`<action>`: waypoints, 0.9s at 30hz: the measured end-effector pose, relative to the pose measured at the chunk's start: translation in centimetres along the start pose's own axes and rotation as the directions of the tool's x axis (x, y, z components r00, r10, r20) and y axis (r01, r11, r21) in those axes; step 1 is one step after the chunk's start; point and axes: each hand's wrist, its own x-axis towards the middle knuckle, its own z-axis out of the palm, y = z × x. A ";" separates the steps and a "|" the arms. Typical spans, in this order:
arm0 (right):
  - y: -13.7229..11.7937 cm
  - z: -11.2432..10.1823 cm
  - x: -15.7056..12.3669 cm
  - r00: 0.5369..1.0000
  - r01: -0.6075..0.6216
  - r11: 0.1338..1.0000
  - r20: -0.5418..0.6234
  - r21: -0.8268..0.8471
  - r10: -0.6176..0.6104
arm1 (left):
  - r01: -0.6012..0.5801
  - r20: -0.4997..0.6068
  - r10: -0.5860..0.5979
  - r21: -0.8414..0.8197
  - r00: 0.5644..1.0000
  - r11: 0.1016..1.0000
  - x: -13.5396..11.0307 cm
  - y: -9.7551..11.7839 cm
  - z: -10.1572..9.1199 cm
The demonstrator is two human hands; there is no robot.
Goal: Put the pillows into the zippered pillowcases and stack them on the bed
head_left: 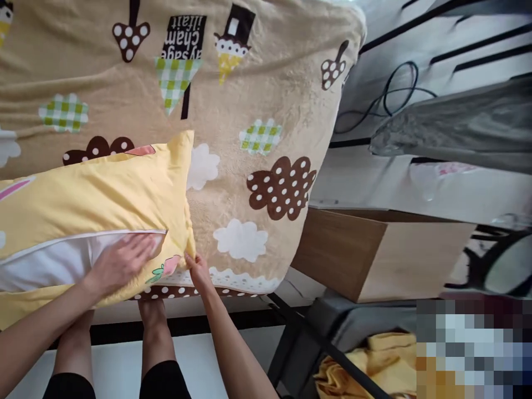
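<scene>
A yellow pillowcase [95,194] lies on the bed at the left, with a white pillow [54,260] showing through its open side. My left hand [120,263] rests flat on the white pillow at the opening, fingers stretched out. My right hand [198,271] pinches the lower corner of the yellow pillowcase, fingers closed on the fabric. Under both lies a beige blanket [266,100] printed with brown dotted clouds, white clouds and green checked shapes.
A wooden bedside cabinet [374,249] stands right of the bed. Yellow cloth [374,366] lies in a dark frame at the lower right. Black cables [394,94] hang on the wall beyond. My legs [153,338] stand at the bed's edge.
</scene>
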 end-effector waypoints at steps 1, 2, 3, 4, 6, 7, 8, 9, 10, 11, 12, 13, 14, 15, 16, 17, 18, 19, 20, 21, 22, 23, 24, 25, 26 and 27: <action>0.5 -0.3 -0.5 1.000 -0.015 1.000 0.013 -0.010 0.015 | 0.018 -0.002 -0.018 0.039 1.000 0.999 -1.1 -0.8 -0.5; 1.0 -0.6 -1.0 1.000 -0.024 0.999 0.015 -0.023 0.024 | 0.041 -0.005 -0.041 0.071 0.999 0.997 -2.0 -1.6 -0.9; 1.4 -1.0 -1.6 1.000 -0.029 0.999 0.010 -0.043 0.029 | 0.064 -0.011 -0.063 0.090 0.998 0.994 -2.8 -2.1 -1.1; 1.9 -1.2 -2.3 0.999 -0.032 0.997 0.000 -0.073 0.032 | 0.074 -0.018 -0.072 0.099 0.997 0.992 -3.4 -2.3 -1.1; 2.7 -1.4 -3.7 0.999 -0.044 0.985 -0.001 -0.167 0.045 | 0.074 -0.042 -0.070 0.086 0.997 0.994 -3.8 -2.1 -0.7; 3.2 -1.4 -4.2 0.998 -0.056 0.973 0.016 -0.225 0.061 | 0.075 -0.048 -0.072 0.066 0.996 0.995 -3.8 -1.6 -0.3; 3.5 -1.3 -4.6 0.996 -0.067 0.957 0.039 -0.284 0.081 | 0.079 -0.049 -0.077 0.043 0.996 0.996 -3.5 -1.0 0.0; 3.8 -1.3 -4.7 0.993 -0.075 0.937 0.061 -0.340 0.102 | 0.084 -0.046 -0.083 0.019 0.995 0.996 -3.2 -0.4 0.4; 3.9 -1.4 -4.7 0.990 -0.079 0.916 0.075 -0.393 0.118 | 0.087 -0.042 -0.087 0.000 0.995 0.996 -2.7 0.2 0.6; 3.6 -1.6 -4.4 0.990 -0.077 0.894 0.075 -0.441 0.122 | 0.084 -0.039 -0.085 -0.011 0.996 0.996 -2.2 0.7 0.8; 3.0 -2.0 -4.1 0.992 -0.073 0.872 0.057 -0.483 0.114 | 0.080 -0.038 -0.081 -0.010 0.996 0.997 -1.7 1.1 0.8; 2.0 -2.5 -3.7 0.995 -0.069 0.853 0.023 -0.518 0.095 | 0.074 -0.039 -0.074 -0.003 0.996 0.997 -1.2 1.5 0.8; 0.7 -2.8 -3.5 0.999 -0.049 0.835 -0.016 -0.548 0.048 | 0.070 -0.047 -0.070 0.006 0.996 0.998 -0.7 1.7 0.8; -1.1 -3.0 -3.4 0.998 0.003 0.818 -0.046 -0.575 -0.037 | 0.068 -0.056 -0.067 0.014 0.996 0.998 -0.2 1.9 0.8; -3.0 -2.9 -3.6 0.987 0.094 0.793 -0.049 -0.602 -0.154 | 0.069 -0.067 -0.068 0.021 0.995 0.997 0.2 2.0 0.8; -5.1 -2.3 -4.1 0.957 0.218 0.747 -0.015 -0.628 -0.291 | 0.074 -0.079 -0.072 0.022 0.994 0.997 0.5 2.2 0.9; -7.2 -1.2 -4.9 0.900 0.365 0.667 0.061 -0.650 -0.433 | 0.080 -0.095 -0.078 0.017 0.992 0.997 0.7 2.2 1.0; -9.0 0.3 -5.7 0.826 0.502 0.560 0.171 -0.660 -0.538 | 0.086 -0.111 -0.085 0.005 0.990 0.996 0.9 2.3 1.2; -10.6 2.0 -6.7 0.751 0.604 0.441 0.290 -0.664 -0.593 | 0.096 -0.124 -0.097 -0.012 0.988 0.995 1.0 2.4 1.5; -11.7 4.0 -7.5 0.695 0.661 0.324 0.389 -0.676 -0.605 | 0.111 -0.134 -0.114 -0.030 0.984 0.993 1.0 2.3 1.7; -12.5 5.9 -8.1 0.655 0.682 0.224 0.444 -0.696 -0.612 | 0.133 -0.145 -0.139 -0.050 0.980 0.990 0.9 2.2 1.9; -12.9 7.6 -8.4 0.631 0.672 0.152 0.452 -0.725 -0.630 | 0.158 -0.159 -0.167 -0.069 0.973 0.985 0.9 2.0 2.0; -13.0 9.0 -8.4 0.614 0.641 0.114 0.418 -0.759 -0.669 | 0.184 -0.171 -0.197 -0.088 0.965 0.979 1.0 1.7 2.1; -13.0 10.0 -8.1 0.595 0.604 0.112 0.352 -0.789 -0.723 | 0.213 -0.179 -0.230 -0.106 0.957 0.971 1.1 1.4 2.1; -12.9 10.7 -7.7 0.568 0.576 0.136 0.275 -0.806 -0.776 | 0.243 -0.181 -0.262 -0.120 0.948 0.963 1.4 1.0 2.1; -12.8 11.0 -7.3 0.536 0.570 0.164 0.214 -0.805 -0.816 | 0.273 -0.175 -0.293 -0.128 0.940 0.953 1.8 0.7 2.0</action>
